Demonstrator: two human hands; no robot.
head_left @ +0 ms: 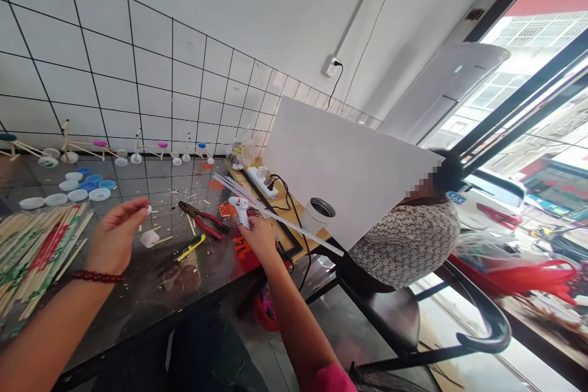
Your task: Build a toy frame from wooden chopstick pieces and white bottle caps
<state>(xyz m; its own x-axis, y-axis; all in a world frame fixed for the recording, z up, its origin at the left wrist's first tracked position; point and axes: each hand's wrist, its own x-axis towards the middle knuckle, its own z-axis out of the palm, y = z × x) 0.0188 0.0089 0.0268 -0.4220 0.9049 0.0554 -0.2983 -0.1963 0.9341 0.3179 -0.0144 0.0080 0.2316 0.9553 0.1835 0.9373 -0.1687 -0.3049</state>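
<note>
My left hand is closed in a pinch over the dark table, with a small white piece at its fingertips; its exact kind is too small to tell. My right hand wraps around the handle of a white glue gun at the table's right end. Just right of my left hand lies a white lump with a thin stick by it. Between my hands are red-handled pliers and a yellow utility knife. Long translucent sticks lie beside the glue gun.
Wrapped chopsticks lie at left, below white and blue bottle caps. Small stick-and-cap bicycle models line the wall grid. A power strip, a white can and a white board stand right, where a person sits.
</note>
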